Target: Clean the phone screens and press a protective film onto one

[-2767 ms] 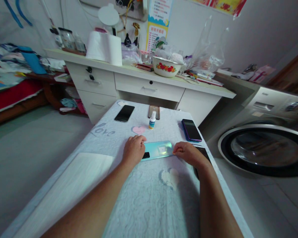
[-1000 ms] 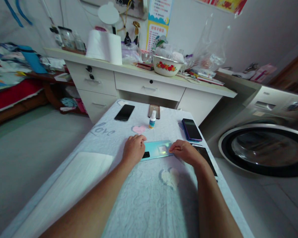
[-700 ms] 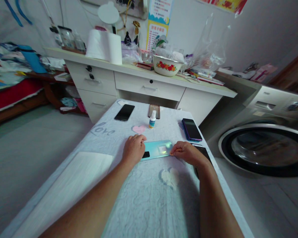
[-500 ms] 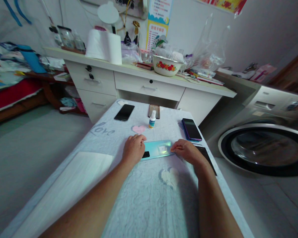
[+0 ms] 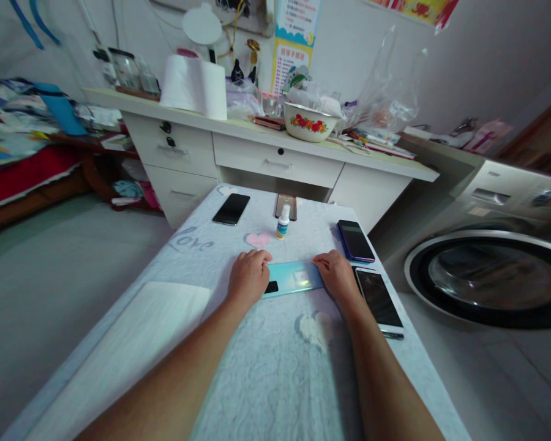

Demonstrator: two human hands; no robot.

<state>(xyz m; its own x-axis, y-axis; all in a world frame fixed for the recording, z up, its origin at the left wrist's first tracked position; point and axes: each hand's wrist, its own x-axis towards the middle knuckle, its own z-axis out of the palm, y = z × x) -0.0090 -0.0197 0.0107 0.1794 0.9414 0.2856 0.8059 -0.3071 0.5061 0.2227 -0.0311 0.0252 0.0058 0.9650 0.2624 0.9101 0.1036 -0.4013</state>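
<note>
A light blue smartphone (image 5: 296, 277) lies back up on the cloth-covered table, its black camera block at the lower left. My left hand (image 5: 250, 272) grips its left end, with the fingers curled over that edge. At the other end, the fingertips of my right hand (image 5: 335, 274) are pinched together on the upper right corner of the phone. Whether anything small is between those fingertips cannot be made out. Beyond the phone stands a small white spray bottle (image 5: 283, 223) with a blue and yellow label.
A black phone (image 5: 231, 209) lies at the back left, a brownish phone case (image 5: 286, 206) at the back. On the right are stacked phones (image 5: 356, 241) and a white-framed phone (image 5: 380, 298). A white sheet (image 5: 165, 306) lies left. A washing machine (image 5: 523, 190) stands right of the table (image 5: 280, 380).
My right hand has shifted slightly up and left, onto the phone's upper right corner, and its forearm has moved left, uncovering the white-framed phone. My left hand holds its place.
</note>
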